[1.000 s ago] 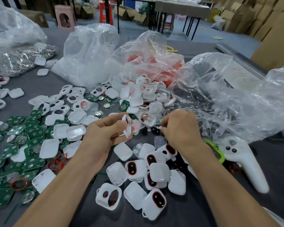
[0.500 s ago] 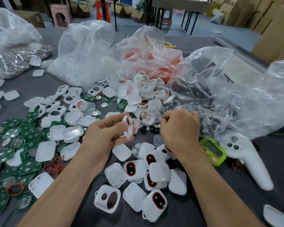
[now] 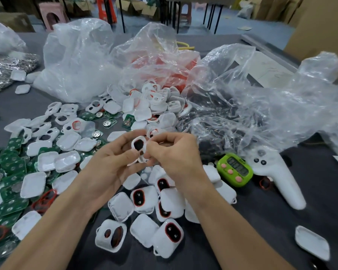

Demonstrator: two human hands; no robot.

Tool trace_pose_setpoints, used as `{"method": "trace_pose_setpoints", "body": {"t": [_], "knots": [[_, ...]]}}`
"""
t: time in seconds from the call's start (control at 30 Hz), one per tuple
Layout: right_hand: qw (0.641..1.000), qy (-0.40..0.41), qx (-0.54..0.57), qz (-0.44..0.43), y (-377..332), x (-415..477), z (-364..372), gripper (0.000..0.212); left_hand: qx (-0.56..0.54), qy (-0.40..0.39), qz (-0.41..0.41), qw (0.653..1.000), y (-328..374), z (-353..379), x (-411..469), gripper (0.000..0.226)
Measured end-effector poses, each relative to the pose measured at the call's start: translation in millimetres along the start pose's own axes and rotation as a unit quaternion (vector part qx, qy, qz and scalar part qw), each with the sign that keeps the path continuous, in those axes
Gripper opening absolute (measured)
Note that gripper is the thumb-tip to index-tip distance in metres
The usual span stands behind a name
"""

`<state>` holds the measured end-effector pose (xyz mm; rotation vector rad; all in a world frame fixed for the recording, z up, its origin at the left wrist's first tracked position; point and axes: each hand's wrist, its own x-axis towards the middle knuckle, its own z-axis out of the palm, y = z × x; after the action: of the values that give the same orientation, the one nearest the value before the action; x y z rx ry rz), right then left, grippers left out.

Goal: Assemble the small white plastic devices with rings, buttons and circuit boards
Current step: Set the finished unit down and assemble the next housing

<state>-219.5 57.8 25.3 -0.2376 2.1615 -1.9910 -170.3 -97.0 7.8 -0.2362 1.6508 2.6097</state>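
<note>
My left hand (image 3: pixel 113 162) grips a small white shell (image 3: pixel 139 148) with an oval opening, held up over the table's middle. My right hand (image 3: pixel 176 154) has its fingertips pinched at the lower hole of that shell; whatever small part it holds is hidden by the fingers. Below my hands lie several white devices with red rings and black buttons (image 3: pixel 171 233). Green circuit boards (image 3: pixel 12 203) cover the left side, among white back covers (image 3: pixel 32 185). More white shells (image 3: pixel 156 102) are heaped behind my hands.
Crumpled clear plastic bags (image 3: pixel 252 106) fill the back and right; one holds red rings (image 3: pixel 164 65). A green timer (image 3: pixel 235 169) and a white controller (image 3: pixel 277 178) lie at the right. A bag of metal parts (image 3: pixel 6 67) sits far left.
My right hand came away from the small parts by the bag and moved left to the shell. My left hand turned the shell to face me.
</note>
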Motion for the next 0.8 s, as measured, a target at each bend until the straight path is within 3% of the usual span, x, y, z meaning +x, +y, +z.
{"method": "trace_pose_setpoints", "body": {"t": [0.17, 0.33, 0.53, 0.8], "knots": [[0.998, -0.013, -0.057, -0.019, 1, -1, -1, 0.009, 0.022, -0.016, 0.002, 1.000, -4, 4, 0, 0.039], [1.000, -0.004, -0.014, -0.002, -1, -1, -3, 0.016, 0.023, -0.007, 0.014, 1.000, -4, -1, 5, 0.037], [0.996, 0.026, -0.052, -0.061, -2, -2, -7, 0.014, 0.000, -0.030, -0.002, 1.000, -5, -1, 3, 0.035], [0.996, -0.041, 0.078, 0.007, -7, -2, -14, 0.018, -0.031, -0.053, -0.024, 0.998, 1, 2, -2, 0.040]]}}
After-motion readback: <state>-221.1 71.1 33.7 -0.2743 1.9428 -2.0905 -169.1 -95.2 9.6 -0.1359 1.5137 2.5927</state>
